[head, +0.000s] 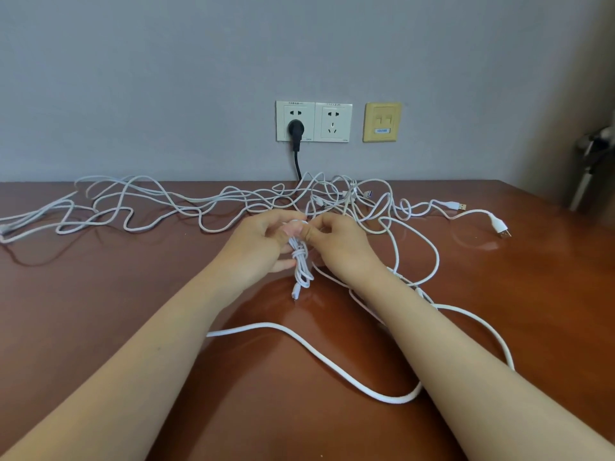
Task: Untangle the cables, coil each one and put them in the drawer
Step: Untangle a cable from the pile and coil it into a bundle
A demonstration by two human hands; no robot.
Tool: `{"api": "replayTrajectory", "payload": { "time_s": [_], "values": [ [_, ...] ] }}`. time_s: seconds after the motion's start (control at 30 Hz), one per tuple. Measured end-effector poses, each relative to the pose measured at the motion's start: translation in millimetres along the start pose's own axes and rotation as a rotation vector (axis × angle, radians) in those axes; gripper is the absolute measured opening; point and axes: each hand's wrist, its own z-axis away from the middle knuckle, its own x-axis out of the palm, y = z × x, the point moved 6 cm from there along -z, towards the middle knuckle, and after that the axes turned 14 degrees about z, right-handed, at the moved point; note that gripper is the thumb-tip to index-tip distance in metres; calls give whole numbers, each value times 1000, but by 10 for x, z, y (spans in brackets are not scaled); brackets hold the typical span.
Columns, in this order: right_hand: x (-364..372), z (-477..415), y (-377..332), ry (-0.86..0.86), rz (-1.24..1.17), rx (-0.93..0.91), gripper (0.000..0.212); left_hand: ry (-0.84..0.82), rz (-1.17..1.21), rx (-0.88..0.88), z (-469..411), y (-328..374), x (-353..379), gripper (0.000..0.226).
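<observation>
Both my hands are up over the middle of the tabletop (126,304), meeting at one small white bundle (301,265). My left hand (263,242) has its fingers curled and is pinching the top of the bundle. My right hand (339,244) pinches the same spot from the other side with thumb and forefinger. The bundle hangs down between them in a few tight loops, cinched round its middle, and its small connector tip (295,293) touches the wood.

Behind my hands, the tangle (213,202) sprawls along the back edge, thin white cables looping over each other from the far left across to the right. How many cables are in it, I cannot tell. I do count three USB plugs: one (367,194) in the thick of the knot, one (461,205) lying out to the right, and one (503,233) further right and nearer me.

One thicker white cable (336,366) swings across the wood close to me and passes under my right forearm.

On the wall are two white sockets side by side, the left one (295,109) with one black plug (295,129) in it, the right one (332,123) free. One yellowish plate (382,122) is just beside them.
</observation>
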Motion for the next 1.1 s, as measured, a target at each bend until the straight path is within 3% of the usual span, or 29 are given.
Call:
{"api": "replayTrajectory", "payload": {
  "time_s": [0.13,0.33,0.57,0.73,0.93,1.1],
  "values": [
    [67,10,16,-143,-71,-15,10,44,-20,14,9,9,-86,26],
    [65,-31,69,0,-46,69,18,61,-85,56,13,50,-76,30],
    [10,34,16,67,217,71,14,93,-102,52,34,15,-47,32],
    [-32,86,-138,84,484,-45,11,98,138,4,103,31,-24,25],
    [-33,111,-247,79,169,-172,13,235,325,-23,135,72,-157,22],
    [87,116,-330,-163,28,-183,7,377,435,-50,189,132,-401,25]
  ]
}}
